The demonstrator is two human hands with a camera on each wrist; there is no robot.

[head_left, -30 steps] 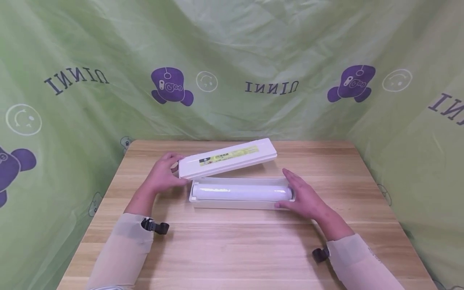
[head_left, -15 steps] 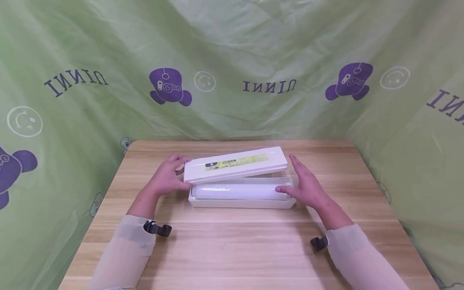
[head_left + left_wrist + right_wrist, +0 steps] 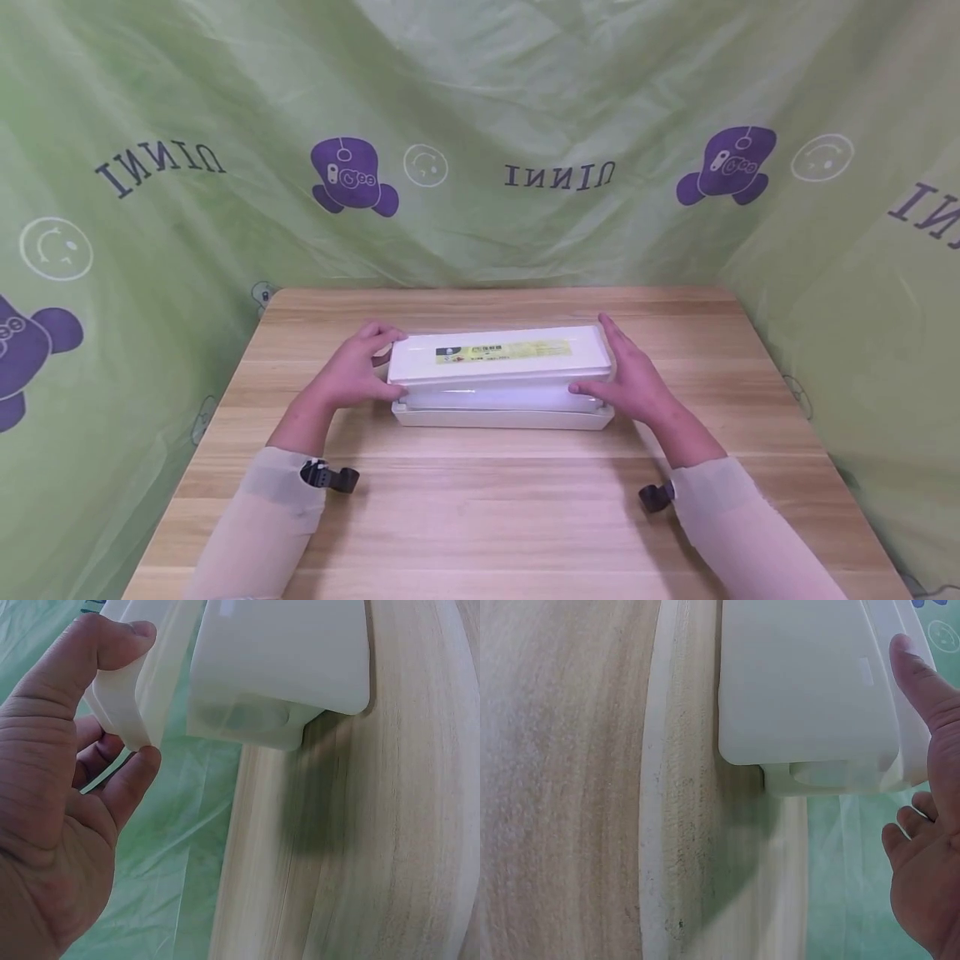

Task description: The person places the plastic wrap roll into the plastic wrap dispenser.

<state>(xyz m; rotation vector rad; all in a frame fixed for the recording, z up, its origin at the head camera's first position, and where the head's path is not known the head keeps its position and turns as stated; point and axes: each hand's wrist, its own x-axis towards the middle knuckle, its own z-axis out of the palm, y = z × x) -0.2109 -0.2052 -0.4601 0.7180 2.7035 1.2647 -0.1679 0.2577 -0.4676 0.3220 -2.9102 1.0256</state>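
1. Since a second ago, the lid [image 3: 498, 357] has swung from its skewed, raised position to lie lengthwise over the tray [image 3: 501, 416], and the right hand [image 3: 628, 382] has left the tray's right end for the lid's right end
2. Left hand [image 3: 352, 375] grips the lid's left end: the left wrist view shows the thumb on one face and the fingers [image 3: 131, 780] curled round the edge
3. Right hand lies against the lid's right end, thumb on the front edge and fingers straight along the end; nothing gripped
4. Lid sits above the tray, not fully seated; a gap shows along the front
5. Roll [image 3: 495, 400] lies lengthwise in the tray, visible through that gap
6. Tray rests at mid-table [image 3: 480, 517], long side facing the person
7. Green printed sheet [image 3: 525, 125] hangs behind and beside the table
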